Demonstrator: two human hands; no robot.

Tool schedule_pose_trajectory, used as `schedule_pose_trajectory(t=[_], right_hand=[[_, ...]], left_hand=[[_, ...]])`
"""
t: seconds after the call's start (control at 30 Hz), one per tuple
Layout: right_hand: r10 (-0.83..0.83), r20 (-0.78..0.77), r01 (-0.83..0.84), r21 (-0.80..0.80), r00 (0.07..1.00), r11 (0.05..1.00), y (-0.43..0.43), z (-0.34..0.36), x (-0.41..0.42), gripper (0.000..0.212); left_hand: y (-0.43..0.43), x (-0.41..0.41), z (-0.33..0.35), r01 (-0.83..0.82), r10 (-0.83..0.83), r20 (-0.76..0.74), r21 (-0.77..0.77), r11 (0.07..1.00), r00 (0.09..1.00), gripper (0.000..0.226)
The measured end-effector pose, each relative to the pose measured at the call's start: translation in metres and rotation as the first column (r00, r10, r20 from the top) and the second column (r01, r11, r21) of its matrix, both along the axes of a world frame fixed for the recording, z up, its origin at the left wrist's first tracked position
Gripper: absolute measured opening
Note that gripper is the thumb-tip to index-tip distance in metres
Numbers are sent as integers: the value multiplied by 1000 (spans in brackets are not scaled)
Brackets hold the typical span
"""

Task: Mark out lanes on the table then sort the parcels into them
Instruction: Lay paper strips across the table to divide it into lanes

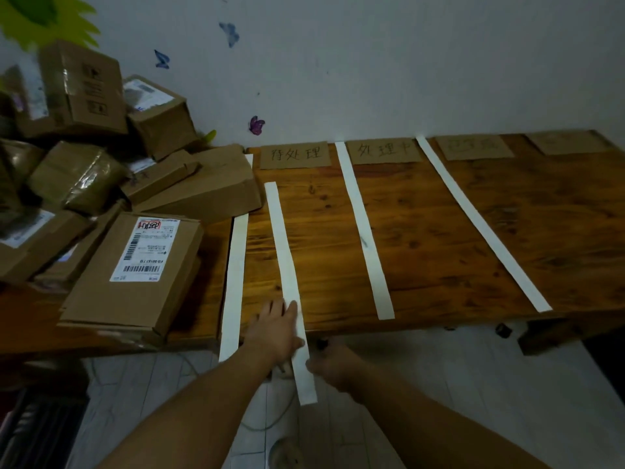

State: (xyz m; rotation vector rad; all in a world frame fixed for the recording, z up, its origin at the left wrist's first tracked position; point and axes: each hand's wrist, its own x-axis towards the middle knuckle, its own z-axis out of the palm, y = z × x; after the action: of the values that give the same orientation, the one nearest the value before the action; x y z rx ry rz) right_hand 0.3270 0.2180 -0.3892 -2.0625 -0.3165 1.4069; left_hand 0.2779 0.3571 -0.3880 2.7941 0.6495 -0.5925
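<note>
A long white paper strip (284, 245) lies slanted on the wooden table (439, 238), its near end hanging past the front edge. My left hand (275, 328) rests flat at that edge with straight fingers, touching the strip's left side. My right hand (333, 363) is below the edge, fingers curled, pinching the strip's overhanging end. Three more white strips (233, 282) (365, 228) (483, 228) mark lanes. Cardboard labels (294, 154) (384, 151) (473, 147) (564, 142) lie along the back edge. A heap of brown parcels (84, 177) fills the left end.
A flat parcel with a white shipping label (135, 269) lies nearest, by the leftmost strip. Another box (209, 187) leans over that strip's far part. The wall stands right behind the table. Tiled floor (439, 384) lies below the front edge.
</note>
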Motion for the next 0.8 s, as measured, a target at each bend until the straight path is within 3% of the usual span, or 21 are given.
schedule_pose_trajectory(t=[0.1,0.23,0.4,0.53,0.67,0.7,0.8], right_hand=[[-89,-39,90,41,995,995,-1,-3,-10,11],[-187,3,187,40,982,982,1,-13,-12,29],[-217,-69,223,96,974,970,6,-20,-8,30],[-296,-4,295,91,955,951,10,-17,0,31],[-269,114,259,98,956,961,5,0,11,21],[-273,134,260,108,953,960,1,6,14,17],[-302,138,282,147,943,948,-12,28,25,8]], left_hand=[[-8,-3,2,-3,3,26,9,1000,1000,65],[-10,3,9,0,0,-31,21,1000,1000,61],[-1,18,1,-125,124,-20,-63,990,992,42],[13,21,0,-215,235,21,-330,919,972,40],[18,30,8,-410,509,14,-576,708,860,44],[16,33,11,-486,613,-33,-643,592,789,39],[3,44,29,-546,792,-321,-838,18,520,23]])
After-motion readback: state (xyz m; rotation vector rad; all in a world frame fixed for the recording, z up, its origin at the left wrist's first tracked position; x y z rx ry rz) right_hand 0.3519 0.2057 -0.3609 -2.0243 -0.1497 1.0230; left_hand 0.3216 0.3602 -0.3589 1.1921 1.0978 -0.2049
